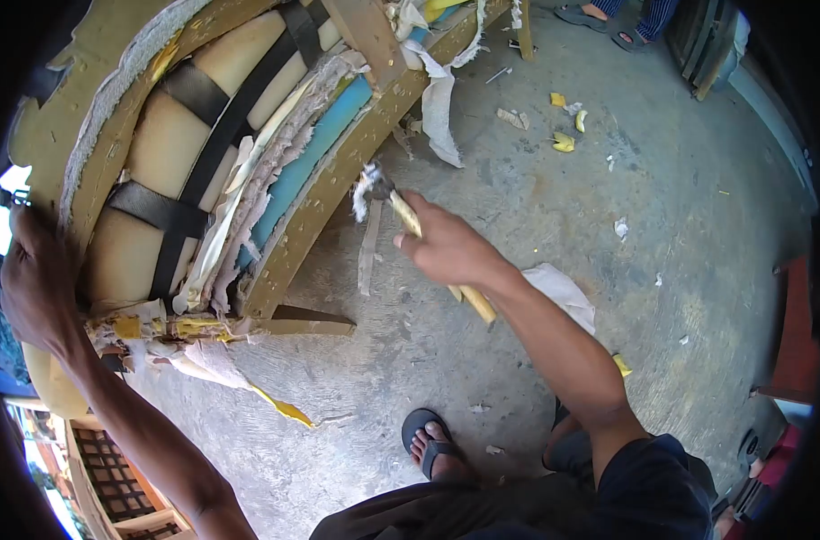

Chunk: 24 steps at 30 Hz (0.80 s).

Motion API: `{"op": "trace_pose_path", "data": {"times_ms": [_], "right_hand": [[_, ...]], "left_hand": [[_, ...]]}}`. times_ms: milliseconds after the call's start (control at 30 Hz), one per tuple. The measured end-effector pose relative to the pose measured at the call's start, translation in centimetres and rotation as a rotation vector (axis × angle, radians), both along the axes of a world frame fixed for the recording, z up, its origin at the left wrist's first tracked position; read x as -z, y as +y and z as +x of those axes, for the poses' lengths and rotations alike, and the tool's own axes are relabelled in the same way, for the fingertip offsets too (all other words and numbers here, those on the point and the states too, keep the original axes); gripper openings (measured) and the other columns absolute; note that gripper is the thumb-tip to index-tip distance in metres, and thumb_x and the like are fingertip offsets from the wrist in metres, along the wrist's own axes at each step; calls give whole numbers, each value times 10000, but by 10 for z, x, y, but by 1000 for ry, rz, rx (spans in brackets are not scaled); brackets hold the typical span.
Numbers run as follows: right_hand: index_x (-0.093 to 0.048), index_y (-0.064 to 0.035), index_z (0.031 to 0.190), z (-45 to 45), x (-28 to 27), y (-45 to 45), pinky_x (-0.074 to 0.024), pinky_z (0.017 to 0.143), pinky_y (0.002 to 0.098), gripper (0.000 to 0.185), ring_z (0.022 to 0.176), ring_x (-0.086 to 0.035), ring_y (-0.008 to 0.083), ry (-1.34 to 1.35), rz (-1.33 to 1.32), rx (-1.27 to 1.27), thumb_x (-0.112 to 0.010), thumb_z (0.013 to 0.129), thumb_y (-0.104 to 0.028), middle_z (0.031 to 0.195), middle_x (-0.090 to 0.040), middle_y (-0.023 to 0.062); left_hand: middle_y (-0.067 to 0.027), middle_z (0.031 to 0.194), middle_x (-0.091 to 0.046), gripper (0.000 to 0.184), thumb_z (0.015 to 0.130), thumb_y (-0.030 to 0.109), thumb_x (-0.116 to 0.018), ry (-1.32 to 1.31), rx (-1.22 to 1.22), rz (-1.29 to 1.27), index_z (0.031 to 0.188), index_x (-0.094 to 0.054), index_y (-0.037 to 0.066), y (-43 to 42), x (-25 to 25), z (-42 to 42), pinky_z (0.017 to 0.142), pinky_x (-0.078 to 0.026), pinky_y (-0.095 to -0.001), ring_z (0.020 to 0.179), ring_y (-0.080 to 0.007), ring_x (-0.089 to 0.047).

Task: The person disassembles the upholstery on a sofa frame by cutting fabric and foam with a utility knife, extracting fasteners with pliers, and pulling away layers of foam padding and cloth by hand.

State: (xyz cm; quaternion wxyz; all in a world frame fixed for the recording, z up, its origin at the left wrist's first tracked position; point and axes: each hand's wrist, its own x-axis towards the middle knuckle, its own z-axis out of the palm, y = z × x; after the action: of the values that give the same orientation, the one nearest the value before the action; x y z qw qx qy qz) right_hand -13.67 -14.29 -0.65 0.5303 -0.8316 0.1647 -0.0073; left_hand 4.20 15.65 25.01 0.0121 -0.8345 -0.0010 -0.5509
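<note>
My right hand point(453, 241) is wrapped round the light wooden handle of a hammer point(403, 211). White fluff clings to its dark head, which is beside the lower rail of a stripped sofa frame point(324, 193), apparently just clear of it. At the far left, my left hand point(36, 279) grips the frame's outer edge, its fingertips partly hidden. Black webbing straps point(214, 153) cross over tan backing inside the frame. Torn grey padding point(270, 166) and a blue strip point(311, 162) run along the rail.
Foam scraps point(563, 142) and a white cloth piece point(563, 292) lie on the concrete floor point(680, 225). Torn white fabric point(440, 117) hangs from the frame. Another webbed frame point(113, 468) stands at lower left. A person's feet point(608, 22) show at the top.
</note>
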Motion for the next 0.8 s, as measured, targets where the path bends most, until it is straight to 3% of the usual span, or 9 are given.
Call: {"op": "trace_pose_path", "data": {"times_ms": [100, 233, 300, 333, 433, 567, 667, 733, 800], "right_hand": [[-314, 33, 1510, 38, -14, -31, -410, 1104, 449, 649, 1316, -507, 432, -267, -132, 137, -579, 966, -199, 1353, -545, 320], [-363, 61, 1460, 87, -24, -42, -408, 1108, 442, 608, 1299, -523, 432, -346, -146, 164, -589, 958, -198, 1377, -523, 333], [-445, 75, 1387, 96, -28, -41, -480, 1027, 468, 512, 1118, -632, 361, -295, -2, 133, -578, 985, -212, 1209, -617, 277], [-445, 75, 1387, 94, -31, -40, -480, 1027, 468, 512, 1118, -632, 361, -296, 0, 129, -578, 985, -212, 1209, -617, 277], [-490, 83, 1295, 94, -32, -37, -591, 856, 494, 446, 1045, -659, 272, -218, 520, -7, -578, 1007, -247, 1095, -632, 188], [-439, 88, 1331, 99, -33, -29, -611, 786, 464, 509, 976, -687, 317, -271, 551, 25, -614, 974, -230, 1081, -628, 227], [-386, 88, 1359, 96, -40, -16, -591, 826, 480, 526, 1003, -689, 366, -203, 369, 123, -596, 977, -205, 1092, -638, 278], [-383, 130, 1298, 102, -35, -17, -527, 907, 504, 501, 1014, -680, 441, -282, -188, 117, -566, 1000, -230, 1086, -643, 340], [-403, 133, 1272, 92, -34, -30, -492, 947, 507, 481, 1040, -645, 500, -162, -301, 23, -544, 1002, -240, 1090, -629, 389]], "left_hand": [[-185, 1063, -741, 760, 940, 712, -303, 56, -38, -33, 1112, -769, 136, -12, 0, -12, 892, -506, -519, 1015, -406, -683], [-178, 1035, -747, 751, 946, 709, -309, 50, -30, -48, 1091, -778, 140, -14, 2, -17, 879, -508, -527, 991, -403, -688], [-174, 1029, -749, 752, 946, 711, -311, 52, -45, -49, 1088, -780, 140, -10, 0, -10, 878, -507, -528, 987, -398, -690], [-169, 1024, -751, 753, 947, 714, -314, 55, -62, -54, 1085, -781, 139, -7, 0, -8, 876, -506, -529, 984, -394, -692], [-161, 1018, -754, 751, 946, 716, -319, 37, -58, -42, 1092, -781, 142, -6, 2, -8, 877, -505, -523, 986, -387, -693], [-155, 1013, -755, 743, 948, 709, -320, 51, -30, -66, 1095, -781, 146, -10, 3, -12, 878, -505, -516, 984, -382, -693], [-147, 1008, -757, 737, 951, 701, -311, 8, -65, -49, 1092, -783, 152, -12, 5, -12, 874, -505, -515, 978, -381, -693], [-144, 1009, -757, 735, 950, 696, -305, 6, -39, -79, 1089, -784, 157, -15, 5, -15, 879, -503, -510, 980, -377, -692], [-139, 1017, -757, 743, 945, 702, -301, 6, -39, -64, 1093, -782, 155, -5, 3, -6, 881, -500, -508, 973, -378, -692]]}}
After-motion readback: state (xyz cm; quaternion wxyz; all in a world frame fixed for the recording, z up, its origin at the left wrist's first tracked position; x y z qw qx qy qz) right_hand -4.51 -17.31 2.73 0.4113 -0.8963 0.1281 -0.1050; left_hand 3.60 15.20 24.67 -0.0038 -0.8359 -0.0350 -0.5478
